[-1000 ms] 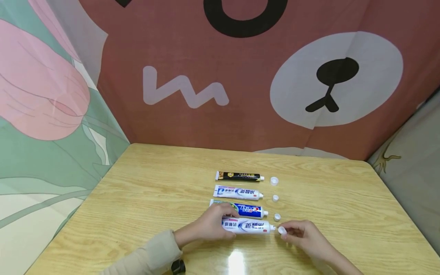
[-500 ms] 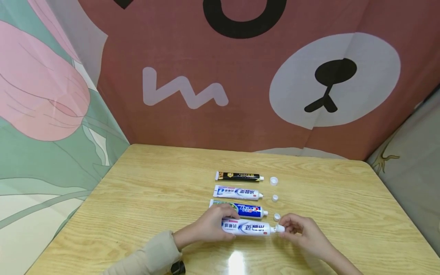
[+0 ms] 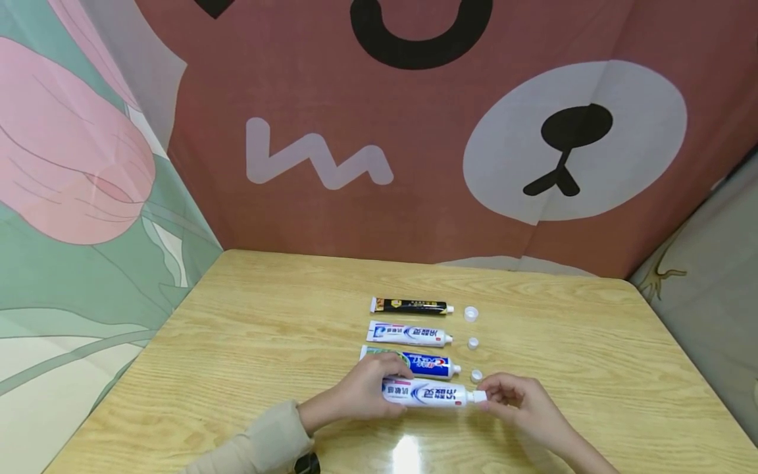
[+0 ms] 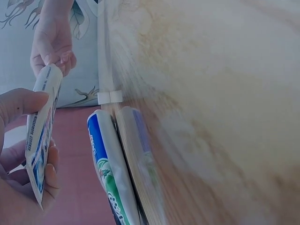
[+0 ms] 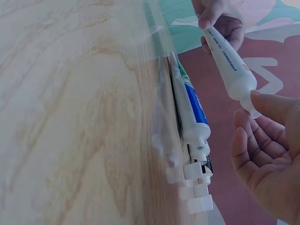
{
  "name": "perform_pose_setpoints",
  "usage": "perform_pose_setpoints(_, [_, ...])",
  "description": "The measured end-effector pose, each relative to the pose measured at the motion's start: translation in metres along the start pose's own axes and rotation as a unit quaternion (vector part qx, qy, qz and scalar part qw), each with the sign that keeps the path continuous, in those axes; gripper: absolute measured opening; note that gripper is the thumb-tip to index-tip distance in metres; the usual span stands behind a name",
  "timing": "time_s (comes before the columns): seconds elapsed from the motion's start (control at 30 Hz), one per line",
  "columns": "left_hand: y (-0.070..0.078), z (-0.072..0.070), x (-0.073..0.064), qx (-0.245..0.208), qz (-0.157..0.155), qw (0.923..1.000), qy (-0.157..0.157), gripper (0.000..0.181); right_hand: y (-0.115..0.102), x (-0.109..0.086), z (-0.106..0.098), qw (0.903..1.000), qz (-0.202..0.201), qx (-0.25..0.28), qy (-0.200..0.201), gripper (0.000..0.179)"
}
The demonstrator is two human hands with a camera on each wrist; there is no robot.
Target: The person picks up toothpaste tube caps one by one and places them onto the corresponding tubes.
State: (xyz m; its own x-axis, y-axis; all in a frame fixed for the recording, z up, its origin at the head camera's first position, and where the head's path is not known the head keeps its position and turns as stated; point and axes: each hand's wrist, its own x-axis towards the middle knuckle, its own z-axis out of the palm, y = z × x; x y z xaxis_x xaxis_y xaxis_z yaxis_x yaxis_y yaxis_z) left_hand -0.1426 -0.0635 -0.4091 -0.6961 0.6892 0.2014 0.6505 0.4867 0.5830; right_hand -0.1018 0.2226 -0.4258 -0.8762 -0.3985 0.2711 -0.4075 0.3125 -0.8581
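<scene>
white tube [image 3: 435, 394] lies gripped inside the left hand [image 3: 372, 388].

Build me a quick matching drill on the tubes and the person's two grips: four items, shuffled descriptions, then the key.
1. black tube
2. blue-and-green tube
3. left grip
4. right grip

A. holds a white tube
B. is the tube farthest from both grips
C. pinches a white cap at a tube's nozzle end
D. lies partly hidden by a grip in the head view

Pairs: 1-B, 2-D, 3-A, 4-C
</scene>
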Motion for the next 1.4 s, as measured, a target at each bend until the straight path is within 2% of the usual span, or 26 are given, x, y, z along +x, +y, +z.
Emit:
perform_pose_setpoints(0.43, [0.0008,0.0003,-0.0032,0.005,0.025,0.9993,0.028,0.041,0.0018,-0.0031,0.0044,0.9984,0.042,0.037,0.003,0.017])
perform_pose_setpoints(0.7, [0.0034,0.0021,-0.0054,-0.005,0.030,0.9986,0.043,0.042,-0.0012,-0.0038,0.0079,0.9983,0.032,0.047,0.009,0.008])
perform_pose_setpoints(0.77, [0.0037,0.0029,-0.0058,-0.007,0.036,0.9981,0.050,0.042,-0.0017,-0.0038,0.0085,0.9979,0.044,0.045,0.012,0.007])
perform_pose_setpoints(0.93, [0.0040,0.0048,-0.0064,0.002,0.060,0.9960,0.066,0.042,-0.0005,-0.0036,0.0089,0.9983,0.043,0.037,0.011,0.016])
perform_pose_setpoints(1.0, [0.0041,0.0052,-0.0062,0.006,0.067,0.9954,0.068,0.042,0.0009,-0.0032,0.0090,0.9988,0.027,0.040,0.007,0.019])
perform_pose_setpoints(1.1, [0.0040,0.0054,-0.0060,0.012,0.077,0.9945,0.070,0.043,0.0021,-0.0025,0.0093,0.9983,0.025,0.052,0.001,0.024])
perform_pose_setpoints(1.27, [0.0038,0.0055,-0.0058,0.019,0.093,0.9926,0.076,0.043,0.0015,-0.0026,0.0092,0.9960,0.062,0.064,-0.010,0.032])
perform_pose_setpoints(1.4, [0.0036,0.0056,-0.0059,0.024,0.099,0.9915,0.081,0.043,0.0016,-0.0032,0.0103,0.9965,0.070,0.045,0.012,0.029])
